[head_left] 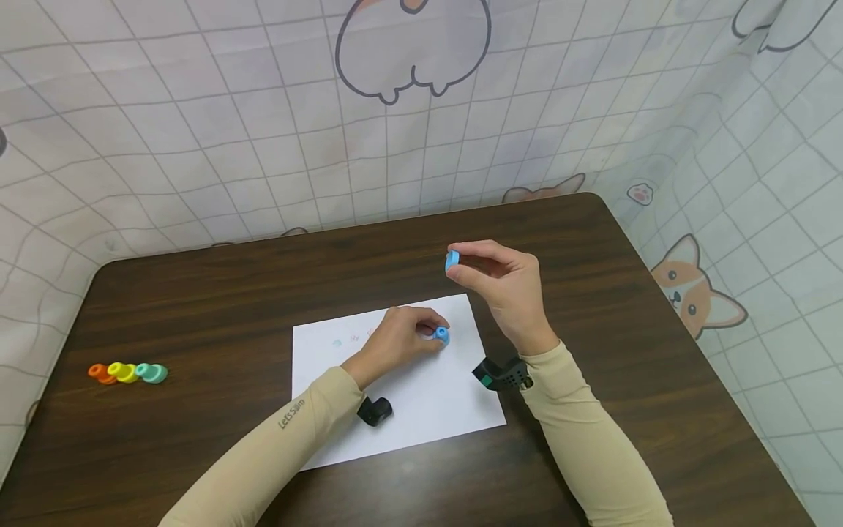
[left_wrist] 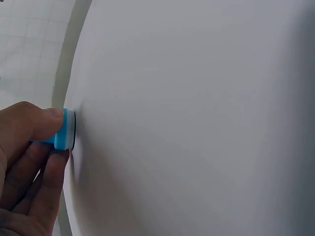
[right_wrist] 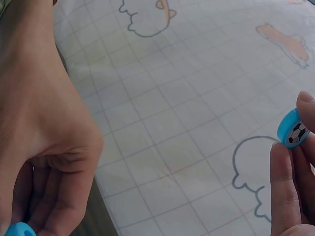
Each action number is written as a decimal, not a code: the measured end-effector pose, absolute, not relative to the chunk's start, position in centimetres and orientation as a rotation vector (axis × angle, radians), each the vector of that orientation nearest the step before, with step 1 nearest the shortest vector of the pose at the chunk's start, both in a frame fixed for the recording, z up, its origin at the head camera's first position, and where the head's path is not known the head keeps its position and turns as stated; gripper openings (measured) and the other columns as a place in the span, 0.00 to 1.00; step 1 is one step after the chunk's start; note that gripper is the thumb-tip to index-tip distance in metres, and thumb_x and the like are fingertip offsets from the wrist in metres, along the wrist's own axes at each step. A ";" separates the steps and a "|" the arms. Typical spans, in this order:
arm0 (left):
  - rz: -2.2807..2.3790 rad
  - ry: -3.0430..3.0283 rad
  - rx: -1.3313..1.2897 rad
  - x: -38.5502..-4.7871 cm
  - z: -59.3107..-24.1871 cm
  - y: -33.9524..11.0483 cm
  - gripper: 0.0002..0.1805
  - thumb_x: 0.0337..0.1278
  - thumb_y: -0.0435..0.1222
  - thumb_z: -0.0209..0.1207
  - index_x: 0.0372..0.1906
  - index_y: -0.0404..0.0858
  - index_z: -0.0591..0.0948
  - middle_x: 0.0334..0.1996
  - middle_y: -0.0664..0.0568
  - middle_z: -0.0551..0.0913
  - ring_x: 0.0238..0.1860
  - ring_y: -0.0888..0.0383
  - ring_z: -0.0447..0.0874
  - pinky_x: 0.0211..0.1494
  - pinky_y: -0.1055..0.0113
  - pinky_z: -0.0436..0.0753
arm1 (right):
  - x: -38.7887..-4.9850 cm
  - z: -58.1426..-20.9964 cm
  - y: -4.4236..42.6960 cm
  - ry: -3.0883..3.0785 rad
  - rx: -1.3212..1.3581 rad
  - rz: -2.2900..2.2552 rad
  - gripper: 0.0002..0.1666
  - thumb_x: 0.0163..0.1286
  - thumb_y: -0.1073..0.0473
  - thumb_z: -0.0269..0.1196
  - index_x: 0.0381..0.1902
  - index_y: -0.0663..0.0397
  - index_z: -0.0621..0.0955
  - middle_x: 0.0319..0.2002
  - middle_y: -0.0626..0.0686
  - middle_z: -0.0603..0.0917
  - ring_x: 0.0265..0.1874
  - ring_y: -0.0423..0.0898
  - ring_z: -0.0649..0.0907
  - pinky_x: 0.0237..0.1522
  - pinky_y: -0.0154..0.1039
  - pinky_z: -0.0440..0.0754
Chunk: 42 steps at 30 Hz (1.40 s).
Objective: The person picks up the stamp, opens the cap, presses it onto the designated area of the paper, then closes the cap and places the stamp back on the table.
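Note:
My left hand point(head_left: 395, 340) pinches a small blue toy stamp point(head_left: 442, 335) between thumb and fingers over the right part of a white sheet of paper point(head_left: 441, 402). In the left wrist view the stamp point(left_wrist: 62, 130) has its pale end down at the paper; whether it touches cannot be told. Raised above the table beyond the sheet's far right corner, my right hand point(head_left: 514, 293) pinches a blue stamp cap point(head_left: 451, 260). A soccer ball picture shows on the cap point(right_wrist: 295, 132) in the right wrist view. Small faint coloured marks point(head_left: 354, 339) show on the paper's far left part.
An orange stamp point(head_left: 102, 373), a yellow stamp point(head_left: 123, 372) and a mint-green stamp point(head_left: 152, 373) lie in a row at the left of the dark wooden table point(head_left: 217, 315). Behind the table hangs a white checked curtain point(head_left: 276, 146) with cartoon dogs.

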<state>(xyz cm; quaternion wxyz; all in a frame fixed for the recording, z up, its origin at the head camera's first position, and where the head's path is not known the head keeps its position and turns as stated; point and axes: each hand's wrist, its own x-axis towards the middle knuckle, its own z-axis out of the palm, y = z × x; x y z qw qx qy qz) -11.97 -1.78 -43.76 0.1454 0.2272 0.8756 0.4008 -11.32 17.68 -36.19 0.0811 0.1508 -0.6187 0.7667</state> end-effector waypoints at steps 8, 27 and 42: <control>1.141 2.553 0.680 -12.1 -43.1 -2.1 0.13 0.59 0.35 0.72 0.48 0.41 0.90 0.44 0.53 0.93 0.48 0.57 0.91 0.59 0.61 0.88 | -11.5 -36.2 17.5 -1.845 0.439 2.312 0.17 0.60 0.71 0.74 0.47 0.54 0.90 0.45 0.46 0.90 0.42 0.40 0.89 0.48 0.33 0.90; 1.388 2.532 0.673 -12.8 -41.3 -3.9 0.14 0.59 0.37 0.72 0.50 0.39 0.89 0.47 0.52 0.92 0.49 0.56 0.92 0.59 0.61 0.89 | -11.4 -36.4 17.7 -1.899 0.428 2.250 0.16 0.62 0.68 0.74 0.49 0.58 0.89 0.45 0.45 0.90 0.42 0.41 0.89 0.49 0.35 0.90; 1.625 2.368 0.403 -11.8 -42.8 -5.9 0.15 0.56 0.41 0.75 0.49 0.44 0.89 0.50 0.52 0.90 0.45 0.59 0.91 0.51 0.71 0.89 | -11.3 -36.8 17.8 -1.950 0.413 2.237 0.18 0.62 0.68 0.74 0.51 0.64 0.87 0.45 0.46 0.90 0.42 0.42 0.89 0.50 0.35 0.90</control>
